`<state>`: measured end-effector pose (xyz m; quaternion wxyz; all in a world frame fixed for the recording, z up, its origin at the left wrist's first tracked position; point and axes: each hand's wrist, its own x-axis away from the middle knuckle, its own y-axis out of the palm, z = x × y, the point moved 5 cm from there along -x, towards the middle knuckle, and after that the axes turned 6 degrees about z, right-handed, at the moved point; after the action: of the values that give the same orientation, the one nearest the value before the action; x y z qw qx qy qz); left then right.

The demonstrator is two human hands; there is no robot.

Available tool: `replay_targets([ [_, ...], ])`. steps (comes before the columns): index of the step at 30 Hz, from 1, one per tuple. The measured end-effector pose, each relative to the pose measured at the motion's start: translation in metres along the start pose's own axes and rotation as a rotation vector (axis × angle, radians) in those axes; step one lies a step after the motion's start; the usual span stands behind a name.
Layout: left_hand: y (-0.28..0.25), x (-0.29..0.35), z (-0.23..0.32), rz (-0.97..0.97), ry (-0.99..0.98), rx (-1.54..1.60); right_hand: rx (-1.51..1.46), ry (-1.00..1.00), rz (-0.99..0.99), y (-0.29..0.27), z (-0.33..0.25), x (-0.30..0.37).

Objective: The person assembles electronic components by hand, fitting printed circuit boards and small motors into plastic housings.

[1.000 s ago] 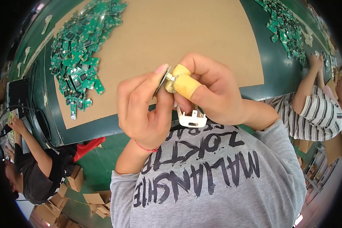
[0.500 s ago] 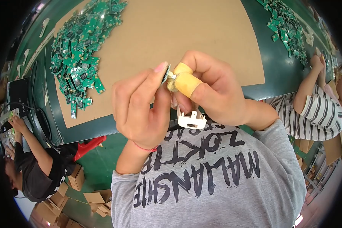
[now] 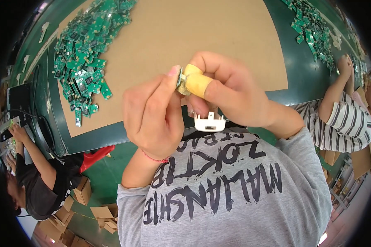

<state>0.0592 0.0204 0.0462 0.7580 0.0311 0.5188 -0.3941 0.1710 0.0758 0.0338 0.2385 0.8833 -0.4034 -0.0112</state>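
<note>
Far left on the cardboard sheet point(image 3: 218, 37) lies a heap of green circuit boards point(image 3: 84, 61). Your left hand point(image 3: 152, 115) pinches a small circuit board point(image 3: 179, 78) against your right hand point(image 3: 226, 92), whose taped fingertip point(image 3: 196, 84) presses it; lower fingers hold a white plastic shell point(image 3: 209, 122).

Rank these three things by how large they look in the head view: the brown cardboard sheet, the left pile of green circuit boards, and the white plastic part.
1. Brown cardboard sheet, by far the largest.
2. Left pile of green circuit boards.
3. White plastic part, smallest, although it is held nearest to the camera.
</note>
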Motion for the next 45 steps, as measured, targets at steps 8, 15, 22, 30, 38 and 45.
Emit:
replay_targets([
  [8,0.0,0.004,-0.028,-0.021,-0.415,0.236,0.757,-0.582,0.221,-0.01,-0.019,-0.01],
  [15,0.014,0.012,-0.031,-0.019,-0.466,0.3,1.033,-0.941,0.131,-0.011,-0.024,-0.011],
  [22,0.045,0.061,-0.028,-0.7,-1.377,1.022,1.285,-1.366,-0.127,0.0,-0.046,-0.009],
  [30,0.065,0.077,-0.016,-0.576,-1.743,1.713,1.473,-1.239,-0.451,0.014,-0.05,-0.005],
  [38,0.054,0.038,-0.026,-0.373,-1.417,1.389,1.394,0.088,-0.378,-0.033,-0.047,-0.007],
  [45,0.054,0.033,-0.025,-0.336,-1.292,1.277,0.449,0.335,-0.2,-0.037,-0.024,-0.001],
])
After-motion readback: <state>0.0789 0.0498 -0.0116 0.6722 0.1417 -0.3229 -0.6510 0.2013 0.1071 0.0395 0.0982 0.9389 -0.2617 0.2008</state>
